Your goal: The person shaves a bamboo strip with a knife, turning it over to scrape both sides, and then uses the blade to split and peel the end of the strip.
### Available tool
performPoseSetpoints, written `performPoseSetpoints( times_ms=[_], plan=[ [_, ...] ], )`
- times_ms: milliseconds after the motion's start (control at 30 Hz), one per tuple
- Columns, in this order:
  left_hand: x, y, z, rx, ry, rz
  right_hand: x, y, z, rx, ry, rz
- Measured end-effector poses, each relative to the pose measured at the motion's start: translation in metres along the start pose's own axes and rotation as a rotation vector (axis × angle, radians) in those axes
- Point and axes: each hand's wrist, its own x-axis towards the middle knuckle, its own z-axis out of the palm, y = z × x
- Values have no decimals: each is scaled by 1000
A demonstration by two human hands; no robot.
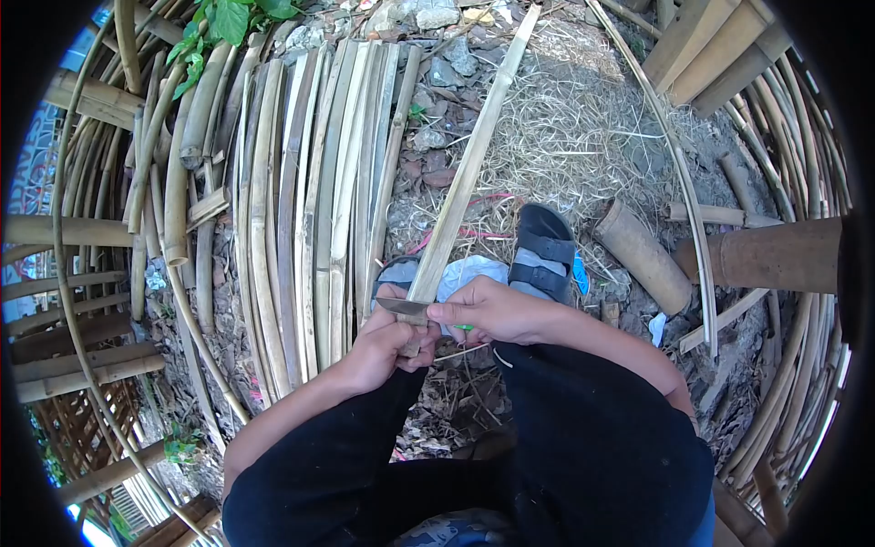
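A long split bamboo strip (469, 164) runs from between my knees up to the top of the view. My left hand (387, 342) is closed around a knife, whose short blade (401, 308) lies across the strip's near end. My right hand (478, 310) pinches at the blade's tip and the edge of the strip, with its thumb pointing left. The fingers under the strip are partly hidden. Both hands are close together, just in front of my lap.
Many split bamboo strips (319, 182) lie side by side on the left. A short bamboo piece (644, 255) and a thick bamboo pole (775, 255) are at the right. My sandalled foot (542, 255) stands beyond my right hand. Dry shavings (583, 137) cover the ground ahead.
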Motion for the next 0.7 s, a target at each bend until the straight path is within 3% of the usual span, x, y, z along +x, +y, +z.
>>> performPoseSetpoints(
  times_ms=[333,400,567,633,700],
  plan=[
    [-1,0,0,-38,-25,34,3,4,-6,-117,306,-159],
    [-3,0,-2,-46,-48,32,1,0,-25,70,432,-67],
    [-1,-1,-4,47,-9,-7,-6,-4,-3,15,237,2],
    [-2,3,1,82,-5,-20,-3,-9,3,-27,1,68],
    [-1,3,4,116,-3,-31,-8,-15,-1,-1,-10,115]
  ],
)
